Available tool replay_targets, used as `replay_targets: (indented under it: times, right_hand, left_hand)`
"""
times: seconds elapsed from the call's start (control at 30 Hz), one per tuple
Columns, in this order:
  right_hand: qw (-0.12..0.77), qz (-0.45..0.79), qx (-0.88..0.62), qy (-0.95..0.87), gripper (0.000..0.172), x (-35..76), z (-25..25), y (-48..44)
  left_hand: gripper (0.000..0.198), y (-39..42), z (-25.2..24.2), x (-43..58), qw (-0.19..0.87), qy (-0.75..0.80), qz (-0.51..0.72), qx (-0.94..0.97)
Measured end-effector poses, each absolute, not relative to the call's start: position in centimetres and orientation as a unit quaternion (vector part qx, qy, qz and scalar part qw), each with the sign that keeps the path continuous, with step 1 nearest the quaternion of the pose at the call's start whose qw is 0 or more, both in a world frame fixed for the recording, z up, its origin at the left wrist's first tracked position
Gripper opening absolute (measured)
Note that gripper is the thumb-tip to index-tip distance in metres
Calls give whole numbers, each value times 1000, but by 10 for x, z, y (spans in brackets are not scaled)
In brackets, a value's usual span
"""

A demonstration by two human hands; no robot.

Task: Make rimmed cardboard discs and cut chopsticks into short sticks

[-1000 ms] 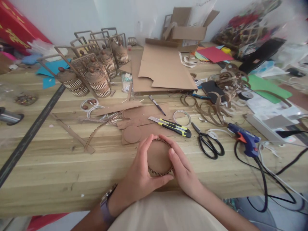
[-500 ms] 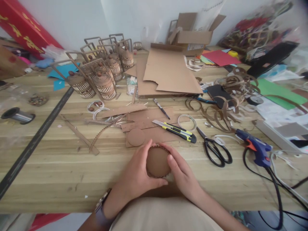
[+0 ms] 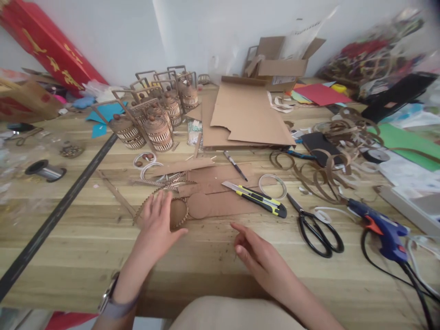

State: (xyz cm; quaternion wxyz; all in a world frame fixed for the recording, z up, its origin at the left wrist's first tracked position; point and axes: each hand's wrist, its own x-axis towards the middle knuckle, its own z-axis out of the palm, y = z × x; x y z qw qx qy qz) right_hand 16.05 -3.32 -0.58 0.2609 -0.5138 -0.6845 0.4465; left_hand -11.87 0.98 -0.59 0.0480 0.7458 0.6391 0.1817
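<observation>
My left hand (image 3: pixel 157 224) has its fingers spread and reaches over the left side of a round cardboard piece with a corrugated edge (image 3: pixel 179 211). Part of that piece is hidden behind the hand, so I cannot tell whether they touch. Just right of it lies a flat cardboard disc (image 3: pixel 199 205) on a cardboard strip (image 3: pixel 228 204). My right hand (image 3: pixel 256 256) hovers over the bare wood near the front, fingers loosely bent and apart, with nothing in it. A yellow and black utility knife (image 3: pixel 257 199) lies beyond it, blade out.
Black-handled scissors (image 3: pixel 315 229) and a blue glue gun (image 3: pixel 378 227) lie on the right. Small lidded baskets with handles (image 3: pixel 160 133) stand at the back left, beside cardboard sheets (image 3: pixel 247 112). Curled brown strips (image 3: pixel 330 169) are heaped at right; a wire spool (image 3: pixel 46 170) is far left.
Both hands have let go of the round cardboard piece, which now rests farther left beside the disc. My left hand has moved left, my right hand slightly right. The view has shifted a little.
</observation>
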Motion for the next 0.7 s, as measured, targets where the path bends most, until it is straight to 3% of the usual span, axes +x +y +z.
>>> replay_targets:
  times: [0.13,0.3,0.47,0.7]
  right_hand:
    - [257,435,-508,-698,39,161,-6,-34]
    - [214,422,-514,-715,40,163,-3,-35]
    - [204,428,-524,-708,41,168,0,-38]
    - [224,384,-538,-717,31,179,5,-34]
  left_hand:
    - [65,16,-4,-92,42,603,180,776]
    - [44,26,3,-65,20,589,91,803]
    - [44,32,10,-60,-6,579,56,813]
    - [37,3,10,-34,118,488,117,857]
